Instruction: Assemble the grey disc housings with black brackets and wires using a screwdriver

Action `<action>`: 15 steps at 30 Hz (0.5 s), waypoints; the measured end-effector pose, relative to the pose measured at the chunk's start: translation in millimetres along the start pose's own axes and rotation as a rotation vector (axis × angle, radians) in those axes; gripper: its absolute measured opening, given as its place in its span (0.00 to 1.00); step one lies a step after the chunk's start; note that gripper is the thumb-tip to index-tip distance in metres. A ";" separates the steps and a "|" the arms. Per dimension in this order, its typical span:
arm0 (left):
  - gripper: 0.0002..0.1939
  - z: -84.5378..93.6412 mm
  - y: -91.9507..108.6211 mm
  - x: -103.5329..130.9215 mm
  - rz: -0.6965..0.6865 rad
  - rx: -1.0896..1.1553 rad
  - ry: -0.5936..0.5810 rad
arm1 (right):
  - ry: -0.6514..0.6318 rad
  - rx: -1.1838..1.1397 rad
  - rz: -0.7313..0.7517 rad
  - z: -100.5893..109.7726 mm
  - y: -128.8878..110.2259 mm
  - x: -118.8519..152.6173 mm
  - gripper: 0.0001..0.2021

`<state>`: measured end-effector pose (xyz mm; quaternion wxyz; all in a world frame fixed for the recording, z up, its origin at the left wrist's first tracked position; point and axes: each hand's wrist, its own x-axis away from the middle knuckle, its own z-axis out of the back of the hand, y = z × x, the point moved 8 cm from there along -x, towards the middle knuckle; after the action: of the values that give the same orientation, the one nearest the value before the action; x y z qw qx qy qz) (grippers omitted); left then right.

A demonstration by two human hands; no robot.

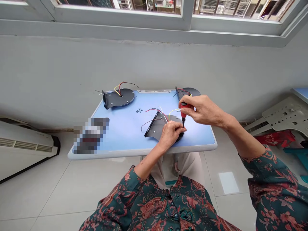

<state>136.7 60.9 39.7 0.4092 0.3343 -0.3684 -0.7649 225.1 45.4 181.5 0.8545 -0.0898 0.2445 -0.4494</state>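
Note:
My right hand (202, 110) is wrapped around the red-and-black handle of a screwdriver (183, 113), which points down with its shaft nearly upright. Its tip meets the right edge of a black metal bracket (156, 127) with a rounded plate and a bent-up flange. On that plate rests my left hand (170, 133), closed, its thumb and fingers pinched together by the screwdriver tip; what they pinch is hidden. Red, white, yellow and black wires (166, 116) rise from the plate's middle. A small cluster of dark screws (139, 110) lies to the left of the bracket.
Two similar wired brackets stand at the back of the blue folding table (122, 134): one at left (120, 98), another at right (191, 91), partly behind my right hand. A blurred object (92, 136) lies at the table's left edge. Beyond are a wall and window.

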 end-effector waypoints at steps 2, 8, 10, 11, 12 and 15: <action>0.08 0.3 0.1 0.4 0.008 0.002 0.005 | 0.098 0.028 -0.008 2.1 0.7 3.9 0.03; 0.07 1.3 -1.1 1.6 0.016 -0.014 0.039 | 0.396 0.277 -0.222 -10.0 3.5 24.7 0.08; 0.07 1.2 -1.9 1.7 0.018 -0.027 0.041 | 0.460 0.384 -0.325 -13.7 3.3 30.2 0.12; 0.07 1.2 -2.0 1.7 0.018 -0.035 0.040 | 0.474 0.423 -0.372 -14.7 3.4 31.9 0.14; 0.07 1.3 -2.0 1.5 0.018 -0.042 0.036 | 0.470 0.444 -0.405 -15.2 3.6 32.6 0.15; 0.06 1.6 -1.0 0.4 0.020 -0.061 0.017 | 0.368 0.394 -0.373 -14.5 3.5 26.9 0.15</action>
<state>134.8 61.4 39.7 0.4296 0.3245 -0.3448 -0.7689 233.3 26.5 158.6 0.6997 0.1169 0.2825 -0.6458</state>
